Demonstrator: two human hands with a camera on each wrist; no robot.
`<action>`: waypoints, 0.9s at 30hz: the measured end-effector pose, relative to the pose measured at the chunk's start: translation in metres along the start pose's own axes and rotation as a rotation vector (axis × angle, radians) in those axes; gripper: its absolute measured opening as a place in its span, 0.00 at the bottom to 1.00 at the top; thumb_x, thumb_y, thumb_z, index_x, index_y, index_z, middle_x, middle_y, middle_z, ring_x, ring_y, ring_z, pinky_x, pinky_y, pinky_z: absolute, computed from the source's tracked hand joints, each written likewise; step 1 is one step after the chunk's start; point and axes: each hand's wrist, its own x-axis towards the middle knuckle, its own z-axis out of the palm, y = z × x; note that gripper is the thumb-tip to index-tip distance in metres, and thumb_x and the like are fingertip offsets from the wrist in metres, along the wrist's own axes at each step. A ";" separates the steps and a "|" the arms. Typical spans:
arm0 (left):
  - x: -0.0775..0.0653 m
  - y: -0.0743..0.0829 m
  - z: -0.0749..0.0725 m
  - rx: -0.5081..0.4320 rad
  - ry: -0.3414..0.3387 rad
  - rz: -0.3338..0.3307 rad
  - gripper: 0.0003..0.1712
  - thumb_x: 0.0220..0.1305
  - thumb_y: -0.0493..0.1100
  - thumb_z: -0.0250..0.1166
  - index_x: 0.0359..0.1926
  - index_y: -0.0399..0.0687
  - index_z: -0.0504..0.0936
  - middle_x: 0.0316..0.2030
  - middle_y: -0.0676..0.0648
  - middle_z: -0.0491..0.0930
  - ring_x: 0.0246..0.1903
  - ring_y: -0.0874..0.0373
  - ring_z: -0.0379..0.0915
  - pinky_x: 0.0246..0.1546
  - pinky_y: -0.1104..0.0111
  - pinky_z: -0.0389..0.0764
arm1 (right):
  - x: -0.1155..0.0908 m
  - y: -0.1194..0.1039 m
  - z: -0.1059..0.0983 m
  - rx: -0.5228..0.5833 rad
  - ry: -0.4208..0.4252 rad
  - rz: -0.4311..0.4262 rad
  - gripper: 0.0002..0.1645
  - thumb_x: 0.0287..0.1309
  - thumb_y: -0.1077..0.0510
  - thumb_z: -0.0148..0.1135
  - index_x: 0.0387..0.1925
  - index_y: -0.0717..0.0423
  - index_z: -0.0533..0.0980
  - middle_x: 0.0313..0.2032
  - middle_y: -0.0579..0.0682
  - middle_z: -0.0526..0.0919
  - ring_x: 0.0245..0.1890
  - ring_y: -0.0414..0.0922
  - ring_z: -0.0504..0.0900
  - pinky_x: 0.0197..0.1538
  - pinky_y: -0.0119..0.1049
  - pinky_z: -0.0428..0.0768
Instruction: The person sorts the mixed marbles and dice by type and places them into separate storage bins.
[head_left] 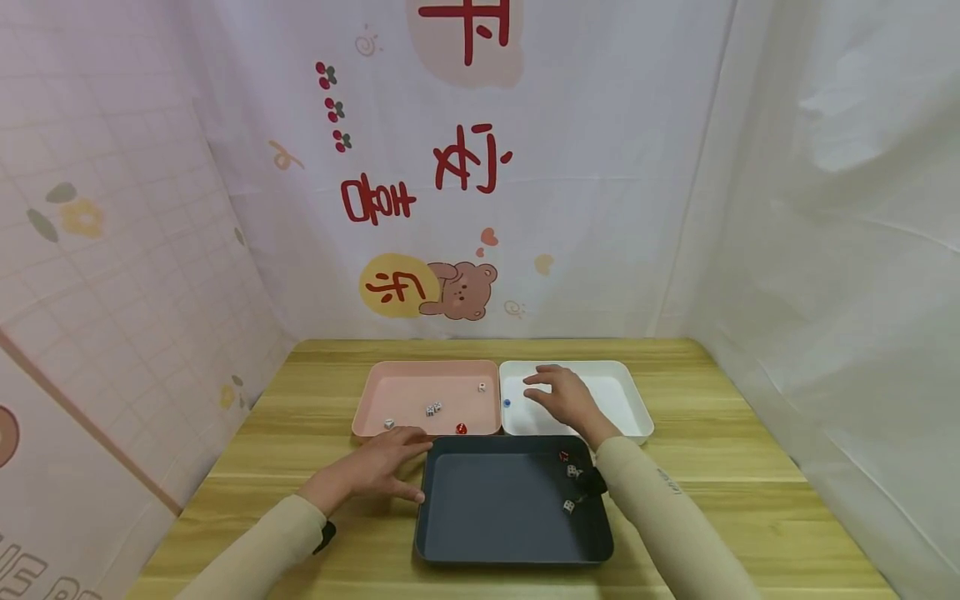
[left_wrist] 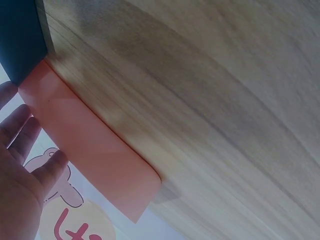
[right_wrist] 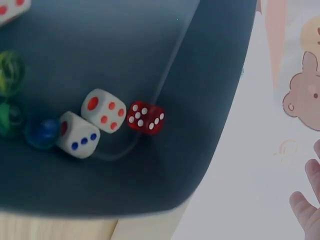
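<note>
My right hand (head_left: 566, 402) hovers over the white tray (head_left: 617, 398), fingers parted, with nothing visible between them. A small blue marble (head_left: 507, 403) lies by that tray's left wall, just left of the fingertips. At the left rim of the dark tray (head_left: 480, 552), my left hand (head_left: 373, 465) is spread, thumb and fingertips at the edge. The right wrist view shows a red die (right_wrist: 145, 117), white dice (right_wrist: 103, 110) and a blue marble (right_wrist: 42, 133) beside a green marble (right_wrist: 10, 119) inside the dark tray. My right forearm partly covers them in the head view.
Behind the dark tray, left of the white one, stands a pink tray (head_left: 408, 392) holding several white dice (head_left: 431, 410) and a red die (head_left: 461, 428). All trays rest on a wooden table (head_left: 750, 500). A printed curtain (head_left: 600, 167) closes off the back and sides.
</note>
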 end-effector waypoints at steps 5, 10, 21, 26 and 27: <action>-0.001 0.000 0.000 -0.011 -0.004 -0.005 0.49 0.46 0.69 0.62 0.64 0.47 0.64 0.62 0.44 0.59 0.61 0.50 0.54 0.57 0.52 0.59 | -0.004 -0.003 -0.003 0.007 -0.031 0.003 0.16 0.54 0.49 0.63 0.43 0.50 0.81 0.53 0.56 0.74 0.55 0.54 0.69 0.55 0.52 0.66; -0.001 0.000 0.001 -0.009 -0.003 -0.003 0.49 0.47 0.69 0.62 0.64 0.47 0.64 0.62 0.44 0.59 0.61 0.50 0.54 0.57 0.52 0.58 | -0.014 -0.004 -0.005 -0.003 -0.077 -0.006 0.16 0.54 0.48 0.62 0.44 0.48 0.81 0.54 0.53 0.73 0.56 0.53 0.68 0.55 0.52 0.65; 0.000 -0.001 0.001 0.006 -0.001 0.001 0.49 0.46 0.70 0.62 0.64 0.48 0.64 0.62 0.44 0.59 0.61 0.50 0.54 0.57 0.52 0.59 | -0.032 -0.002 -0.007 0.015 -0.099 -0.069 0.17 0.53 0.47 0.62 0.44 0.47 0.81 0.54 0.52 0.74 0.57 0.52 0.68 0.55 0.51 0.66; 0.000 -0.001 0.001 0.009 -0.003 -0.002 0.49 0.46 0.70 0.61 0.64 0.49 0.64 0.62 0.45 0.58 0.61 0.51 0.53 0.58 0.52 0.58 | -0.041 -0.001 -0.007 0.014 -0.123 -0.105 0.16 0.53 0.47 0.63 0.43 0.46 0.81 0.53 0.51 0.74 0.56 0.51 0.68 0.55 0.50 0.67; 0.000 -0.001 0.001 0.010 -0.002 -0.002 0.49 0.46 0.70 0.61 0.64 0.48 0.64 0.62 0.45 0.58 0.61 0.50 0.53 0.58 0.52 0.58 | -0.043 -0.001 -0.006 0.016 -0.128 -0.112 0.16 0.52 0.47 0.63 0.43 0.46 0.81 0.53 0.50 0.74 0.56 0.51 0.68 0.55 0.50 0.67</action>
